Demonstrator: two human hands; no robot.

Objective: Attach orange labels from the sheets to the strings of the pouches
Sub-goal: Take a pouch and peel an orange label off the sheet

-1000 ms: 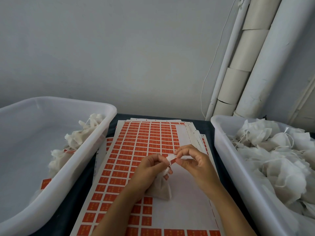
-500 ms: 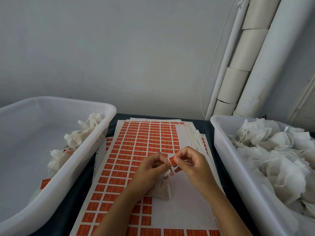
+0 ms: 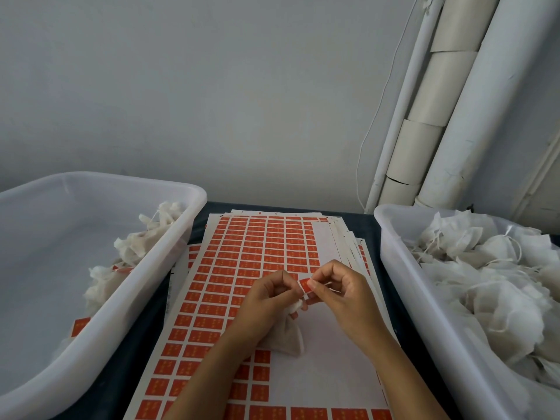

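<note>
Above the sheet (image 3: 230, 268), both hands pinch the label (image 3: 304, 285): left hand (image 3: 269, 298) also holds the pouch (image 3: 286, 339); right hand (image 3: 339, 291) should fold it squarely over the string.

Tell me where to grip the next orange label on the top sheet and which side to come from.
Judging by the top sheet, pinch a label bordering the bare backing strip on its right. Come from that right side, since its edge there lies free of neighbours, so a fingertip could probably lift a corner. Both the left hand and right hand are busy pinching the current label.
</note>
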